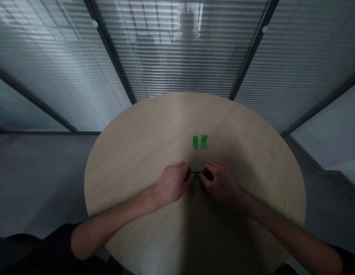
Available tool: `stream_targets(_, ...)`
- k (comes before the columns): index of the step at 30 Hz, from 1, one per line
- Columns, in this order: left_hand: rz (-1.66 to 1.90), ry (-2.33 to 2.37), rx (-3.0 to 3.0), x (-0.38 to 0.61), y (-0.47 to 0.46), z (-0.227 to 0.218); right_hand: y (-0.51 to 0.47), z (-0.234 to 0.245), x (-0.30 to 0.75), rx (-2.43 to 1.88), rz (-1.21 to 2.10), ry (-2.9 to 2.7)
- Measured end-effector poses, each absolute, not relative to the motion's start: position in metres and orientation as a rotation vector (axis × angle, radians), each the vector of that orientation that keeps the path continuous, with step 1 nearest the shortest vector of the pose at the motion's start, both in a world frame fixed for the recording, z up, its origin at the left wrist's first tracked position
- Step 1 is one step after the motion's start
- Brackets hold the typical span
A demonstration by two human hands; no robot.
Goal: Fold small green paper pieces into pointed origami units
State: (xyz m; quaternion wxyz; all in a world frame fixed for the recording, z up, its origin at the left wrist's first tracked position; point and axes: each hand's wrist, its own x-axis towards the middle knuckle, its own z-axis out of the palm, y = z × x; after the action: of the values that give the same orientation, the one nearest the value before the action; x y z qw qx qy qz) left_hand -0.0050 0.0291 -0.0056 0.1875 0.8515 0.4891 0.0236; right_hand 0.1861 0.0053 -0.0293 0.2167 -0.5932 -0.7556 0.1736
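Between my two hands, at the middle of the table, is a small green piece [196, 172]; its exact kind is too small to make out. My left hand [175, 181] pinches its left end, thumb and fingers closed. From the right, my right hand [219, 180] pinches the other end, with the fingers curled and a gap inside the curl. Fingertips hide both ends of the piece. Just beyond my hands, two more small green pieces lie side by side, a left one [195, 142] and a right one [204, 141], neither touched.
The round wooden table [131, 152] has a curved edge on every side. Behind it stand glass partitions with blinds [180, 72] and dark frame posts [113, 55]. Grey floor [45, 172] shows at the left. My shadow falls over the table's near part.
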Motion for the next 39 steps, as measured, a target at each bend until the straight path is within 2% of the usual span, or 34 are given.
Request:
stream_targets(25,0.203,1.404,2.35,-0.006,0.03,-0.01,0.008,-0.03,0.185,-1.639,0.441,-2.074)
stream_targets(39,0.304,1.35,2.242,-0.012,0.034,-0.012,0.018,-0.024,0.197,-1.601,0.778,-1.977)
